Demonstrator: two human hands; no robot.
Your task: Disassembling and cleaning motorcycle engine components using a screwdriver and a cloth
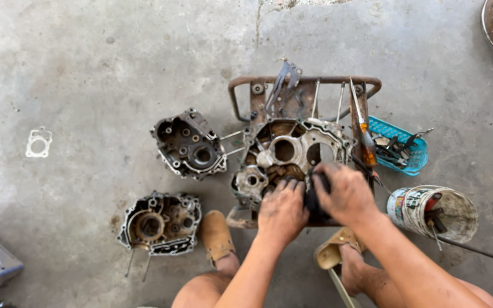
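On the concrete floor (87,74), between the person's sandalled feet, stands a rusty stand (303,82) that carries an engine case (292,151), open side up. Both hands work at its near edge. The left hand (282,211) lies palm down on the rim, fingers curled over the edge and pressing rather than gripping anything loose. The right hand (346,194) is closed around a dark rag (315,194), held against the case just beside the left hand. The case looks like cast metal: heavy, rigid, greasy inside, with sharp webs and bolt bosses, so I judge it slippery to bare fingers and best held by its thick outer rim or lugs, not by the thin studs that stick up behind it. The rag is soft and light, and would bunch easily in the fist. To the left on the floor lie two more case halves, one (189,145) just beside the stand and another (161,223) nearer the left foot, well apart from the hands. A pale gasket (38,142) lies far left. To the right sit a blue basket (420,154) of small tools, an orange-handled screwdriver (366,140) leaning on the stand, and a stained bucket (432,212).
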